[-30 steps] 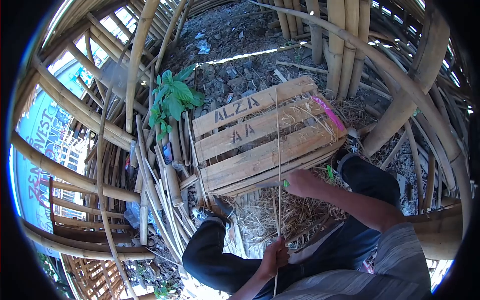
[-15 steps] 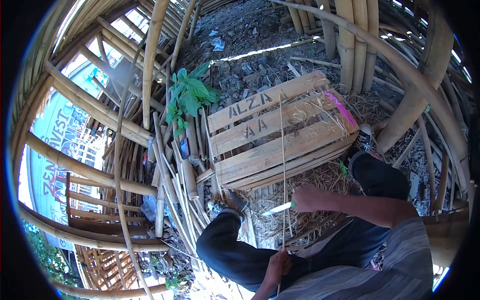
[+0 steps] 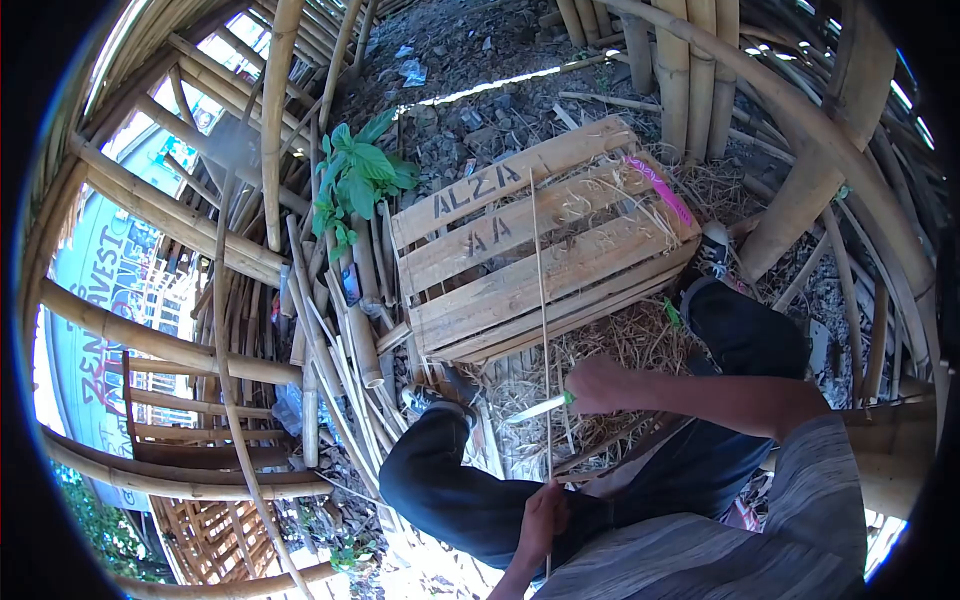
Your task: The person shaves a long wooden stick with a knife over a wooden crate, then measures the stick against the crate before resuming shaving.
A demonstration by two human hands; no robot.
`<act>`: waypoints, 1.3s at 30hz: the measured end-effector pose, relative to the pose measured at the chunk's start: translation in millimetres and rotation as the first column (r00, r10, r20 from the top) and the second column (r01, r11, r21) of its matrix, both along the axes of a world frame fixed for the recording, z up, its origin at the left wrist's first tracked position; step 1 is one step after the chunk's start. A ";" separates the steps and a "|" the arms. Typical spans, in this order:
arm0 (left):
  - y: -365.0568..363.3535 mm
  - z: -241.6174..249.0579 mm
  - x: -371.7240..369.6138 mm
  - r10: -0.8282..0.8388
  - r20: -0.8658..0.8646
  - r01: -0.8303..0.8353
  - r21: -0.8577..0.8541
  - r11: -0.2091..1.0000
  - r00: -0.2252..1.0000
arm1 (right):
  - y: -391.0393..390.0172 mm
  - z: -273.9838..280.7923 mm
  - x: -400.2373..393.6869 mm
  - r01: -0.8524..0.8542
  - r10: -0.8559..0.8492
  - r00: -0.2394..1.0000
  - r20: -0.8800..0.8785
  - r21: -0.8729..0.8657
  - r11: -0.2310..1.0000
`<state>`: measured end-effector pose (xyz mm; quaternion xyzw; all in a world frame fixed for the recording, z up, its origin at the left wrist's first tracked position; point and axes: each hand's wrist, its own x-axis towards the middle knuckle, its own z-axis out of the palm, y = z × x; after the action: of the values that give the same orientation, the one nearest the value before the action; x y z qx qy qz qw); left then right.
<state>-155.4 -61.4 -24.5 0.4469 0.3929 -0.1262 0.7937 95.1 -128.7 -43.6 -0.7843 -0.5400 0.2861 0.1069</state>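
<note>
Crate (image 3: 485,298) marked "ALZA AA"; right fingers (image 3: 588,393) closed round knife (image 3: 538,410), left fingers (image 3: 551,508) round thin strip (image 3: 543,310).

The person wears a grey fabric shirt (image 3: 690,560) streaked with lighter and darker bands. Its short right sleeve (image 3: 818,460) carries the same streaking and ends near the elbow, leaving the right forearm (image 3: 720,397) and right hand (image 3: 597,385) bare. The left hand (image 3: 543,518) is bare as well. Long dark trousers (image 3: 450,475), close to black with a bluish cast, cover both legs, and a greyer band edges the hem at each ankle. The left shoe (image 3: 418,399) and right shoe (image 3: 716,252) look dark with white parts, possibly laces or trim; they are too small to tell.
</note>
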 end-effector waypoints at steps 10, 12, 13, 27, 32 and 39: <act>-1.6 0.4 4.3 0.024 0.035 -0.023 -0.028 0.999 0.999 | 13.0 -9.8 66.1 0.697 -0.694 0.712 -0.107 -0.017 0.717; -8.2 7.8 -3.8 0.013 -0.009 -0.014 -0.033 0.999 1.000 | 0.9 10.1 88.8 0.585 -0.588 0.808 0.038 0.055 0.809; -6.2 4.6 -11.9 0.008 -0.004 -0.008 -0.051 0.999 1.000 | -3.6 19.4 93.9 0.454 -0.465 0.863 0.195 0.099 0.885; -20.2 -12.5 -30.7 -0.045 -0.074 0.041 -0.056 0.998 0.996 | 17.2 -16.8 94.5 0.465 -0.491 0.864 0.113 0.195 0.863; -5.4 -10.6 -29.0 0.038 -0.050 -0.044 -0.131 0.990 0.998 | 15.3 1.6 74.2 0.397 -0.412 0.904 0.112 0.133 0.908; -5.0 -10.7 -25.8 0.068 -0.061 -0.075 -0.122 0.990 0.996 | 12.7 1.0 16.3 0.099 -0.098 0.993 0.066 -0.014 0.995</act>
<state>-181.2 -66.5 -35.2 0.3787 0.4225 -0.1345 0.8124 111.4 -116.0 -42.5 -0.8198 -0.5013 0.2593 0.0964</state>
